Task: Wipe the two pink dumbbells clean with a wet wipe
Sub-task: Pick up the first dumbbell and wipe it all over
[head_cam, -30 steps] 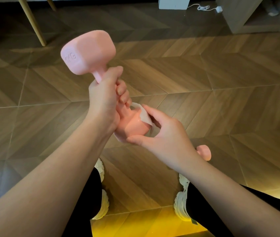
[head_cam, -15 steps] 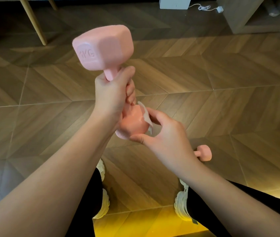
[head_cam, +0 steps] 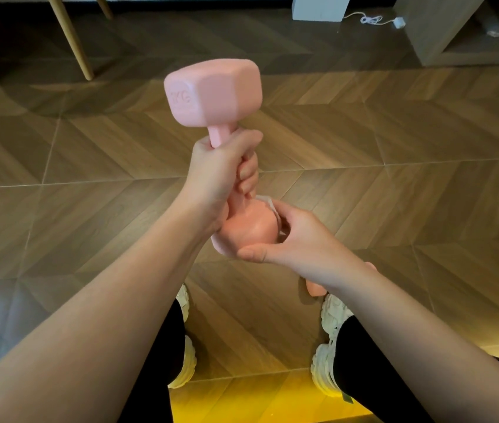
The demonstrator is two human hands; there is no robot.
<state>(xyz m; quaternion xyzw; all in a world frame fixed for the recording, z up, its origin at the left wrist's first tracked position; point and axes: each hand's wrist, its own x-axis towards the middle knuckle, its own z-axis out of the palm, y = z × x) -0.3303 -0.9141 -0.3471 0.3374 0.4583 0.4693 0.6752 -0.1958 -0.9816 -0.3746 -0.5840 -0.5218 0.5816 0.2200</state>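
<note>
A pink dumbbell (head_cam: 214, 93) stands nearly upright in the air, its upper head marked 1KG. My left hand (head_cam: 220, 169) grips its handle. My right hand (head_cam: 291, 239) cups the lower head (head_cam: 249, 232) from the right and holds a white wet wipe (head_cam: 268, 203) against it; only a small edge of the wipe shows. The second pink dumbbell (head_cam: 315, 288) lies on the floor under my right wrist, mostly hidden by the arm.
The floor (head_cam: 394, 178) is wood parquet. Wooden furniture legs (head_cam: 72, 38) stand at the back left. At the back right are a white box (head_cam: 321, 7), a white cable (head_cam: 373, 19) and a wooden cabinet (head_cam: 443, 32). My white shoes (head_cam: 330, 315) are below.
The held dumbbell has swung rightward and stands more upright. My right hand has closed further round the lower head, covering most of the wipe. The floor dumbbell is now more hidden.
</note>
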